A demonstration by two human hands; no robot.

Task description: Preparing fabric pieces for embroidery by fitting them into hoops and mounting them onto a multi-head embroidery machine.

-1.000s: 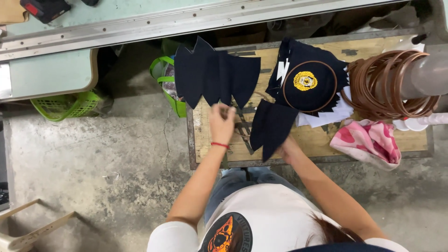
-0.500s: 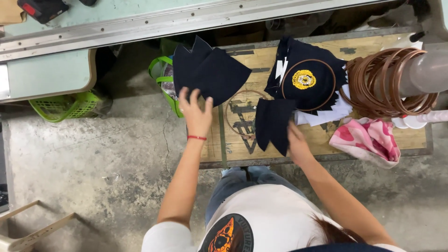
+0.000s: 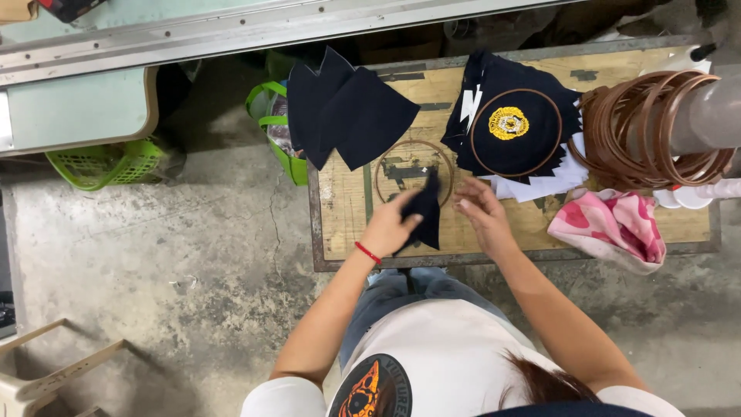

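Head view: dark navy cloth piece (image 3: 425,216), crumpled.

One loose brown wooden hoop (image 3: 414,171), one yellow embroidered badge (image 3: 509,123), one pink patterned cloth (image 3: 614,225), two green plastic baskets (image 3: 104,164).

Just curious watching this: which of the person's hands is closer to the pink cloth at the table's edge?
Right. The right hand lies between the dark fabric piece and the pink cloth; the left hand grips that fabric, farther away.

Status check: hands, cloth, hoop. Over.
Left hand grips navy cloth piece. Right hand open beside it. Wooden hoop flat on table, unobstructed.
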